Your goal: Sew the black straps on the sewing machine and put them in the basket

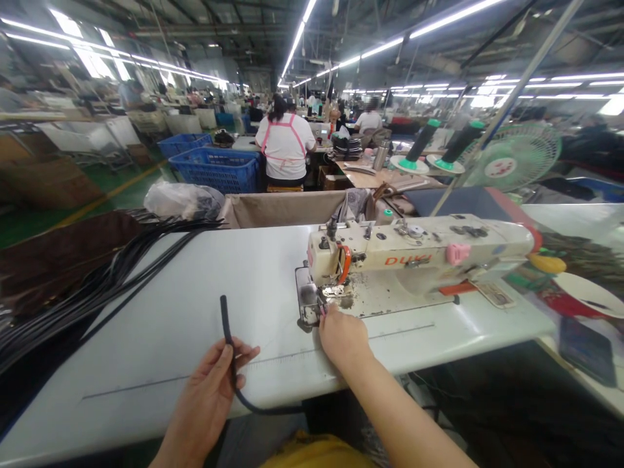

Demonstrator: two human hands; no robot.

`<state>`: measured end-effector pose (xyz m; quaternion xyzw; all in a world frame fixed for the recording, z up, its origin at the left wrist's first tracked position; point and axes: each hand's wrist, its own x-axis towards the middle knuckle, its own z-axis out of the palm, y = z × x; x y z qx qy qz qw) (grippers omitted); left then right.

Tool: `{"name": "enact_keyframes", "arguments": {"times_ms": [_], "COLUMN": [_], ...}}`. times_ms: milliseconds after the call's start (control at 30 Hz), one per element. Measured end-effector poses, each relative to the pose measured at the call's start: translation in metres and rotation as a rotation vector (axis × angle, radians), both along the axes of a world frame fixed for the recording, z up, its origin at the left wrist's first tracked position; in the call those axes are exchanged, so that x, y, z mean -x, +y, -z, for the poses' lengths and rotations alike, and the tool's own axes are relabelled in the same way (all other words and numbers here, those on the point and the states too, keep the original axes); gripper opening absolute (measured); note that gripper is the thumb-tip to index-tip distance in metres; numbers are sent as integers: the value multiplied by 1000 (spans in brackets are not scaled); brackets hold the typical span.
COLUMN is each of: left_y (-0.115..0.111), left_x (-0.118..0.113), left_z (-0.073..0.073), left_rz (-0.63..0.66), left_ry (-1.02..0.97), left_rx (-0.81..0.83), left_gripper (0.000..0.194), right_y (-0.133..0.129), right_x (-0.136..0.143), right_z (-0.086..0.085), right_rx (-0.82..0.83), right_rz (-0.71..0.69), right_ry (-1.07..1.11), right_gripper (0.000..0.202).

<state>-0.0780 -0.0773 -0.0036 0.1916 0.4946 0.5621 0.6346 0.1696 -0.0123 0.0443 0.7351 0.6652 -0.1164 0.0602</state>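
My left hand [217, 374] pinches a black strap [225, 318] between thumb and fingers. One end of the strap points up above the hand; the rest curves down over the table's front edge towards my lap. At the sewing machine [419, 253], my right hand [344, 335] reaches in by the needle area, its fingers closed together. A small pinkish bit shows at its fingertips, too small to name. The needle plate [308, 296] lies just left of those fingers.
Many long black straps [131, 266] hang over the left side of the white table [258, 260]. Behind it stand a fabric-lined bin [287, 209] and blue crates [214, 169]. Thread cones [422, 142] and a fan [511, 156] are at the right. A co-worker [286, 146] sits ahead.
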Motion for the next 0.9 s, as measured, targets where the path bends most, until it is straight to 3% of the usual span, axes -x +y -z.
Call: {"name": "enact_keyframes", "arguments": {"times_ms": [233, 400, 533, 733, 900], "left_y": [-6, -6, -1, 3, 3], "left_x": [-13, -15, -16, -26, -19], "left_z": [-7, -10, -13, -13, -11], "left_rz": [130, 81, 162, 202, 210], "left_ry": [59, 19, -61, -78, -60], "left_rx": [147, 134, 108, 94, 87], "left_gripper": [53, 52, 42, 41, 43], "right_y": [11, 11, 14, 14, 0], "right_x": [1, -19, -33, -36, -46], "right_z": [7, 9, 9, 13, 13], "right_rx": [-32, -77, -138, -185, -150], "right_rz": [-47, -155, -164, -221, -364], "right_ry": [28, 48, 82, 289, 521], "right_gripper": [34, 31, 32, 22, 20]}}
